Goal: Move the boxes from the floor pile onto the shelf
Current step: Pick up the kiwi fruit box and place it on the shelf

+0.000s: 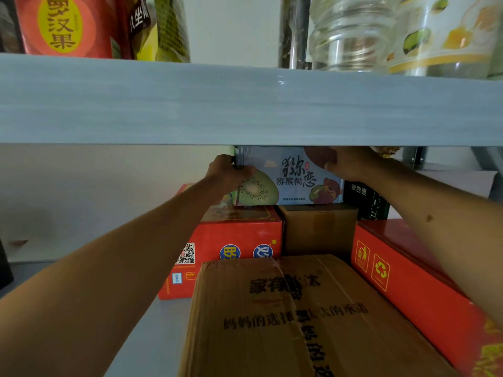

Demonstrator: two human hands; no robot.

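2 hands on 1 box, from my head camera: I've got the pale blue kiwi box (288, 176) up at the back of the shelf (152, 317), sitting on top of a red box (231, 240) and a small plain brown carton (319, 231). My left hand (227, 171) grips its left end, fingers curled round the corner, thumb lying on the front face by the printed kiwi slice. My right hand (347, 161) holds the upper right part of the front; its fingertips disappear under the grey shelf board (245, 104) above, so I can't tell exactly how they lie. Closer to me, a big taped brown carton (299, 317) with black lettering lies between my forearms. A long red box (408, 281) with recycling marks runs along the right, under my right arm. A dark box (364, 200) stands just right of the kiwi box. Up on the higher level: a red packet (62, 25) at left, a clear glass jar (353, 34) at right.
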